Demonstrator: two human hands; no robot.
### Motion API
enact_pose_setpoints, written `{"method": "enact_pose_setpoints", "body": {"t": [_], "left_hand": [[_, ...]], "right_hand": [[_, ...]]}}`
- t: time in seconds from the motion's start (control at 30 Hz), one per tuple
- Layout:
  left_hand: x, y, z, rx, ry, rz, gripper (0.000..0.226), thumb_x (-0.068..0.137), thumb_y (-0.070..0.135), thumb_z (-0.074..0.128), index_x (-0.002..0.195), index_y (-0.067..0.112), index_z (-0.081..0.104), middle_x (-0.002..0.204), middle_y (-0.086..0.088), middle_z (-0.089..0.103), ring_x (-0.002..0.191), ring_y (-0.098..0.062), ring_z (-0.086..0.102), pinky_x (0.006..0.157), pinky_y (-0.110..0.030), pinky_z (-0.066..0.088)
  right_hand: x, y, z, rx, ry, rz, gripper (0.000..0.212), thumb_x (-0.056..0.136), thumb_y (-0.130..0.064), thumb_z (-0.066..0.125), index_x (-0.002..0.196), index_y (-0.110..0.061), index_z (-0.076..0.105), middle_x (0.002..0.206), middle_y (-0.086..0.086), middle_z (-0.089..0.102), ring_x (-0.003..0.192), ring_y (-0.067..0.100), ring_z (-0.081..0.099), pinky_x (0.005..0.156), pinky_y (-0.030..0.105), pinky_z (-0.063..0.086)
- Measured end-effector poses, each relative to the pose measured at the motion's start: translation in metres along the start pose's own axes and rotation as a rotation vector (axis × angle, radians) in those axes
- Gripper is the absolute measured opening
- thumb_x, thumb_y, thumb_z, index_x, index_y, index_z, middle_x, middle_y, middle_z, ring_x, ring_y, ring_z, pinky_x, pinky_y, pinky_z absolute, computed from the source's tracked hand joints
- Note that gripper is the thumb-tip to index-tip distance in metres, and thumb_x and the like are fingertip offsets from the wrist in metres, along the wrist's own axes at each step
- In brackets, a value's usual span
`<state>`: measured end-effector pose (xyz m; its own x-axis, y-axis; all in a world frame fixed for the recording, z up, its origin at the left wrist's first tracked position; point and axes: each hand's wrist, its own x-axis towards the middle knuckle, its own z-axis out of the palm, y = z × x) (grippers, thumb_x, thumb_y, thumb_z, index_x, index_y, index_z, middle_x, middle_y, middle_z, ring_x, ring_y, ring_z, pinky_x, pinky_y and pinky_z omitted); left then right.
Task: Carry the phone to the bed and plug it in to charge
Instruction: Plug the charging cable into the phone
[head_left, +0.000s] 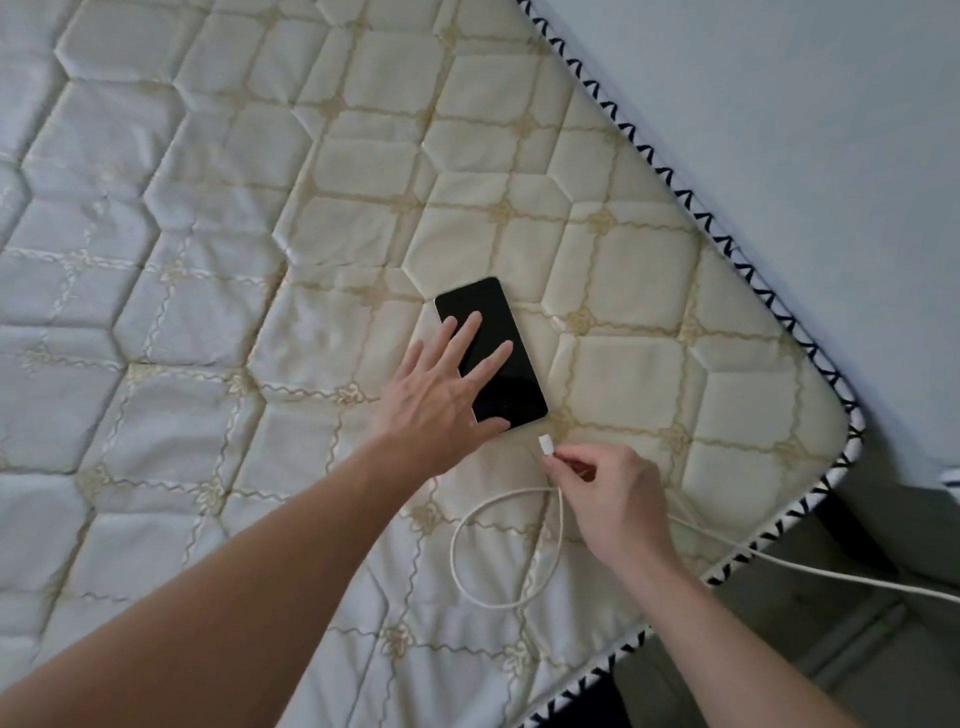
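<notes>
Head view: the phone (493, 353) lies flat, screen up, on the bare mattress (218, 270), a little right of frame centre. It is a slim slab with a black, unlit glass face and a thin pale rim that shows along its near left edge; its long axis runs from 11 o'clock to 5 o'clock. The left hand (441, 395) rests on it from 7 o'clock, palm down and fingers (470, 332) spread wide, 2 of them lying across the screen and the thumb at the phone's near corner; it presses rather than grasps. At 5 o'clock from the phone, just beside its near short end but not touching it, the right hand (613, 499) pinches the white cable (462, 561) between thumb and forefinger, right behind the plug (545, 445). The plug points toward 12 o'clock. Behind the hand the cable makes 1 loose loop on the mattress, then trails off over the mattress edge toward 4 o'clock.
</notes>
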<state>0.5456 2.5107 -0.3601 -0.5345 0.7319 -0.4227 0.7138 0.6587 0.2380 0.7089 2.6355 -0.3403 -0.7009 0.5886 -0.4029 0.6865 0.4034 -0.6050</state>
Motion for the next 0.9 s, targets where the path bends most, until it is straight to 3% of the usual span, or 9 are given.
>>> {"method": "enact_pose_setpoints", "body": {"t": [0.23,0.4,0.5,0.67,0.9], "left_hand": [[0.017,-0.007,-0.005,-0.008,-0.019,0.022,0.081,0.091,0.066,0.045,0.156,0.045,0.001,0.167,0.001,-0.017,0.153,-0.022,-0.015,0.126,-0.044,0.004],[0.039,-0.014,-0.015,0.069,0.019,0.037,0.079,0.09,0.071,0.039,0.155,0.047,0.001,0.168,-0.001,-0.015,0.155,-0.023,-0.009,0.125,-0.05,0.007],[0.055,-0.015,-0.024,0.078,0.069,0.017,0.08,0.089,0.074,0.038,0.155,0.047,0.002,0.168,-0.007,-0.015,0.154,-0.029,-0.008,0.125,-0.051,0.006],[0.083,-0.016,-0.034,0.103,-0.045,-0.005,0.088,0.084,0.081,0.036,0.154,0.048,-0.006,0.167,-0.006,-0.016,0.154,-0.028,-0.011,0.125,-0.048,0.005],[0.119,-0.023,-0.058,0.101,-0.075,-0.002,0.088,0.082,0.083,0.038,0.153,0.051,-0.003,0.168,-0.004,-0.013,0.154,-0.025,-0.009,0.124,-0.045,0.007]], "right_hand": [[0.005,0.0,0.021,-0.075,-0.007,-0.094,0.019,0.086,-0.033,0.069,0.076,-0.017,0.072,0.069,0.0,0.066,0.066,0.023,0.06,0.059,0.03,0.045],[0.014,-0.005,0.029,-0.054,0.019,-0.095,0.018,0.087,-0.027,0.065,0.077,-0.013,0.069,0.076,0.003,0.07,0.076,0.028,0.061,0.068,0.035,0.049],[0.023,-0.009,0.028,-0.043,0.06,-0.091,0.019,0.086,-0.025,0.063,0.073,-0.013,0.066,0.075,0.003,0.068,0.076,0.027,0.061,0.069,0.036,0.049],[0.039,-0.011,0.025,-0.064,0.072,-0.11,0.019,0.085,-0.024,0.065,0.069,-0.013,0.064,0.071,0.001,0.066,0.074,0.025,0.06,0.065,0.037,0.051],[0.062,-0.018,0.019,-0.097,0.131,-0.154,0.019,0.082,-0.019,0.068,0.065,-0.012,0.061,0.064,0.0,0.062,0.068,0.023,0.057,0.061,0.036,0.051]]}}
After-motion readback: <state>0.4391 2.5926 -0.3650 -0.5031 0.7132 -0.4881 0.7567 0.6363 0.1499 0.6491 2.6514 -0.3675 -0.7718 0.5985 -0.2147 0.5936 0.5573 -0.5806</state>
